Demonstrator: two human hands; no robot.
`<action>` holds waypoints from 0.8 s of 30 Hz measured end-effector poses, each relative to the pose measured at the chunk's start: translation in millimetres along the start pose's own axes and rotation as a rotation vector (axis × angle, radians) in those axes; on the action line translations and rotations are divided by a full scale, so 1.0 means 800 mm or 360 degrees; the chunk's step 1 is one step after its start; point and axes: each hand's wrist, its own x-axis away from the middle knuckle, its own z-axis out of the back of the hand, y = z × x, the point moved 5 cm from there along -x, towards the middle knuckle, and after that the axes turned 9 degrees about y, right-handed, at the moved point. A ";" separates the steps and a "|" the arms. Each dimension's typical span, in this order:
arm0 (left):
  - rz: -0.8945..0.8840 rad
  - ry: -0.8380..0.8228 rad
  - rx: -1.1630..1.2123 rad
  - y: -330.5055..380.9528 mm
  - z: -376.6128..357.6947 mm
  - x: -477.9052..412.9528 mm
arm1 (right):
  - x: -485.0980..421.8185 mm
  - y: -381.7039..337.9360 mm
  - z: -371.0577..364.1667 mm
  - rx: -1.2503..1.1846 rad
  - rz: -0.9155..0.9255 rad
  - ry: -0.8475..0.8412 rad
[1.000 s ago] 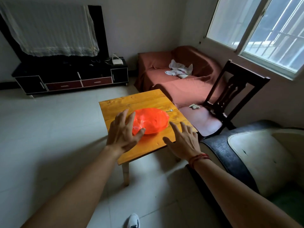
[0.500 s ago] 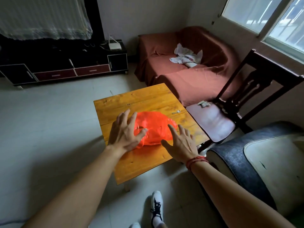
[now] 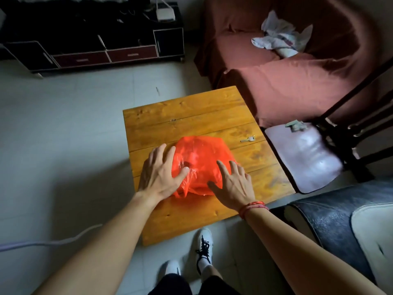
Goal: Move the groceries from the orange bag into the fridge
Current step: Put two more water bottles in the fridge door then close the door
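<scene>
A rust-red cloth-covered sofa stood beyond the far right corner of the square yellow wooden table. Around the table's middle lay the crumpled orange plastic bag. The left hand lay against the bag's left side, fingers straight and spread. The right hand, likewise spread, touched its right side. A small silver key lay near the table's right edge.

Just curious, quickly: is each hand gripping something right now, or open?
Left hand: open, fingers spread, thumb against the orange bag.
Right hand: open, fingers spread over the bag, gripping nothing.
</scene>
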 end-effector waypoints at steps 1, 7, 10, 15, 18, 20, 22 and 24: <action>0.0015 -0.0025 -0.0011 -0.003 -0.008 -0.002 | -0.006 0.001 -0.009 0.0000 0.0006 -0.0044; 0.0068 -0.0161 -0.0013 -0.021 -0.052 -0.014 | -0.029 0.006 -0.048 0.0042 0.0020 -0.0177; 0.0048 -0.0205 0.0028 -0.023 -0.066 -0.019 | -0.034 0.003 -0.059 0.0040 -0.0006 -0.0222; 0.0029 -0.0306 0.0142 -0.020 -0.094 -0.022 | -0.043 -0.003 -0.083 -0.0009 -0.0031 -0.0316; -0.0088 -0.0433 0.0277 -0.005 -0.127 -0.020 | -0.053 -0.003 -0.112 -0.0031 -0.0030 -0.0436; -0.0166 -0.0598 0.0305 0.006 -0.153 -0.015 | -0.061 0.000 -0.138 -0.0067 -0.0044 -0.0590; -0.0178 -0.0768 0.0343 0.016 -0.182 -0.011 | -0.073 0.008 -0.165 -0.0132 -0.0109 -0.0723; -0.0177 -0.0961 0.0335 0.022 -0.212 -0.005 | -0.091 0.016 -0.182 -0.0213 -0.0197 -0.0761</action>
